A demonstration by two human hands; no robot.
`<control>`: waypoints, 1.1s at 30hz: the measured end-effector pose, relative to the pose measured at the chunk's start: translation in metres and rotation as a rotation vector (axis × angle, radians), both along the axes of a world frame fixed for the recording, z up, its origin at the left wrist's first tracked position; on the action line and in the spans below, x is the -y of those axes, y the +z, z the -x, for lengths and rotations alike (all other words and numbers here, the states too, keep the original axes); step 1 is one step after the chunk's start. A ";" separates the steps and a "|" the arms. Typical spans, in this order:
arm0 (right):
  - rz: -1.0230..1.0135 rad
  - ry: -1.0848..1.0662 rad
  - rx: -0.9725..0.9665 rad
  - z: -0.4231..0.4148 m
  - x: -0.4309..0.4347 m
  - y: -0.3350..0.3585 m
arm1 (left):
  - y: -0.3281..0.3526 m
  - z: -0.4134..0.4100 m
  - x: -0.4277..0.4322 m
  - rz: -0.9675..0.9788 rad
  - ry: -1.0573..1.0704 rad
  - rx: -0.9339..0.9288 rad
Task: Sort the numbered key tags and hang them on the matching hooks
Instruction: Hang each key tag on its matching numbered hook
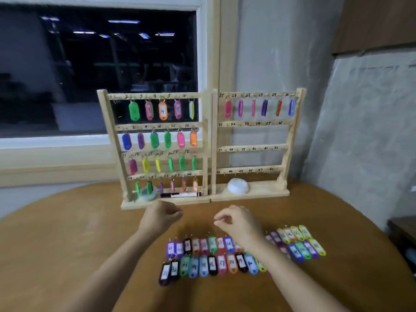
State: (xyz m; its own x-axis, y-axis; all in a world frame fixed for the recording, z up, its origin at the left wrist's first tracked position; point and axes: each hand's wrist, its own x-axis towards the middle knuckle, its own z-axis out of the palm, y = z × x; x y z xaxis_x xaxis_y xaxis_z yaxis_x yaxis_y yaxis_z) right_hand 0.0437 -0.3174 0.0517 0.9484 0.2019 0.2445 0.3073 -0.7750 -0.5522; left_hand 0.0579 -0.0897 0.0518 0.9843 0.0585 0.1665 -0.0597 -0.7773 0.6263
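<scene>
Your forearms come in from the bottom edge, both hands held above the bench (67,233), apart from each other. Left hand (162,216): fingers loosely curled, nothing in it. Right hand (236,219): fingers loosely curled, thumb near the forefinger, no tag seen in it, though the frame is blurry. Below your hands the loose key tags (211,257) lie flat on the bench in two rows, label side up, and a second cluster (299,244) lies just right of your right forearm. Numbers are mostly too blurred to read. Behind your hands two wooden hook racks stand side by side and touching. The left rack (108,131) has tags hanging on all four rows. The right rack (290,136) has tags on the top row only, numbered 25 to 30. A white round object (238,186) sits on the right rack's base and a marker (184,195) on the left's.
</scene>
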 end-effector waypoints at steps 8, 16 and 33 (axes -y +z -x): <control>0.030 0.118 -0.041 0.020 -0.072 -0.043 | -0.053 0.042 -0.071 -0.015 0.090 -0.108; 0.007 0.132 -0.061 0.024 -0.092 -0.059 | -0.063 0.031 -0.064 -0.058 -0.099 -0.088; 0.213 0.246 -0.024 0.028 -0.110 -0.061 | -0.065 0.009 -0.058 -0.128 -0.258 0.018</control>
State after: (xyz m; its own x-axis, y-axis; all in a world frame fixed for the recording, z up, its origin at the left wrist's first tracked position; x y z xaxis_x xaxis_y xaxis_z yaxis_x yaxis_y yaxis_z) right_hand 0.0160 -0.2075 -0.0089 0.8697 0.4702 0.1500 0.4887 -0.7777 -0.3954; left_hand 0.0493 -0.0317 -0.0135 0.9608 -0.2157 0.1742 -0.2758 -0.8077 0.5211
